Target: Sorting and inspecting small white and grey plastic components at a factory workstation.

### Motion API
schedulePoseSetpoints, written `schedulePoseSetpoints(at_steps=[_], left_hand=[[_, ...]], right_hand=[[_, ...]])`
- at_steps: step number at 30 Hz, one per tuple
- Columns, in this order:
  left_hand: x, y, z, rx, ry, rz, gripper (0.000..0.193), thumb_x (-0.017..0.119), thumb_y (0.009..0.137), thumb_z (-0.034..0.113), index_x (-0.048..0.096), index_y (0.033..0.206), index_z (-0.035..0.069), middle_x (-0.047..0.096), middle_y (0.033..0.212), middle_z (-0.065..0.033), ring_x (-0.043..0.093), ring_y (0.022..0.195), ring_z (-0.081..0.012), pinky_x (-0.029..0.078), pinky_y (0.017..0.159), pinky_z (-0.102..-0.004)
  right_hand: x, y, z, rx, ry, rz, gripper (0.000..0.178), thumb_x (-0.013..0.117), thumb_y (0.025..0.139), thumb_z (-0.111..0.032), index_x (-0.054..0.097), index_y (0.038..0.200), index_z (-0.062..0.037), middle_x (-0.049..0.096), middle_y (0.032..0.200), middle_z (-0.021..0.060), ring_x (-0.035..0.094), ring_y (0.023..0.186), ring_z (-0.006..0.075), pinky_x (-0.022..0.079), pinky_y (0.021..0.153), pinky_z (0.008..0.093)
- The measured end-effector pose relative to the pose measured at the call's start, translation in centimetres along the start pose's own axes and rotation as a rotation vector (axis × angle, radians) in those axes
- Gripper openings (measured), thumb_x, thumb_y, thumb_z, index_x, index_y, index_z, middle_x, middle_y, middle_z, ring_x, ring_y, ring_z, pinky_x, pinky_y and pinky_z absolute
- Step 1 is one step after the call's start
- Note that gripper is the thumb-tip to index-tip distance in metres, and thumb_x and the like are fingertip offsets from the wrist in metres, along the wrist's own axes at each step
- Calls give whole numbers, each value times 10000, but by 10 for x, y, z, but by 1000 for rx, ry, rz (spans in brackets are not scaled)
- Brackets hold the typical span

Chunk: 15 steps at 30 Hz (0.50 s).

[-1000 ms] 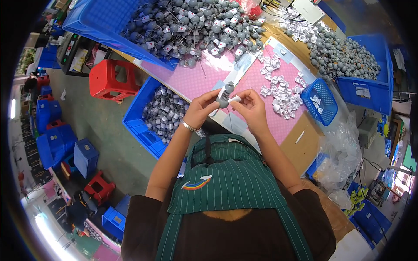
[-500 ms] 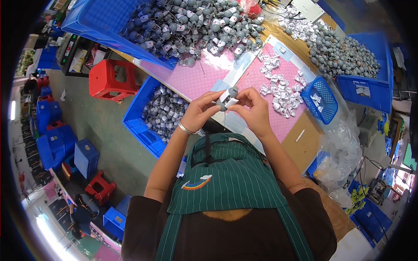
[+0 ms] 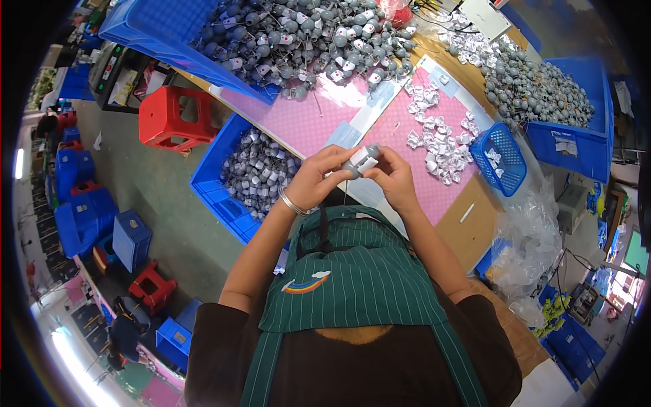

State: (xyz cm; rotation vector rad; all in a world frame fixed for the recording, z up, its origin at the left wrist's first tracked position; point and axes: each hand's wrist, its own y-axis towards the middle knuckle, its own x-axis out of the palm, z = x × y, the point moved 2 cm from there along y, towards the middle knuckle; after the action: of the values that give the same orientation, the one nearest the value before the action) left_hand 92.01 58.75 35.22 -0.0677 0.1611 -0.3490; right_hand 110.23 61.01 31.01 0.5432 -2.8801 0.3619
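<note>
Just above my apron, both hands hold one small grey rounded piece with a white band [image 3: 364, 160], tilted up to the right. My left hand [image 3: 313, 180] pinches its lower left end between thumb and fingers. My right hand [image 3: 396, 180] closes on its upper right end, with the thumb beneath the white part. A thin wire-like strand hangs below the piece. Right of my hands, small white folded pieces [image 3: 441, 149] lie loose on the pink patterned table mat [image 3: 413, 184]. Part of the held piece is hidden by my fingers.
A heap of grey-and-white pieces [image 3: 305, 41] spills by a blue crate [image 3: 156, 47]. Another blue crate [image 3: 220, 202] sits lower left. At right are a small blue basket [image 3: 519, 159], grey balls [image 3: 536, 88] and clear plastic [image 3: 532, 237]. A red stool [image 3: 157, 119] stands left.
The grey piece has turned from nearly upright to a flatter slant, with its white part facing up. My right hand's fingers have come in closer around it.
</note>
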Motion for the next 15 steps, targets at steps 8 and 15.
schedulePoseSetpoints(at_steps=[8, 15], left_hand=[[8, 1, 9, 164, 155, 15, 447, 620, 773, 65, 539, 1212, 53, 559, 931, -120, 559, 816, -234, 447, 724, -313], [19, 3, -15, 55, 413, 192, 381, 665, 715, 151, 592, 1079, 68, 593, 894, -134, 584, 790, -315, 473, 691, -376]], right_hand=[[-2, -5, 1, -43, 126, -77, 442, 712, 728, -54, 524, 1126, -14, 575, 1033, 46, 554, 959, 145, 453, 845, 282], [11, 2, 11, 18, -32, -2, 337, 676, 739, -1, 516, 1035, -16, 571, 937, 66, 567, 853, 132, 483, 757, 269]])
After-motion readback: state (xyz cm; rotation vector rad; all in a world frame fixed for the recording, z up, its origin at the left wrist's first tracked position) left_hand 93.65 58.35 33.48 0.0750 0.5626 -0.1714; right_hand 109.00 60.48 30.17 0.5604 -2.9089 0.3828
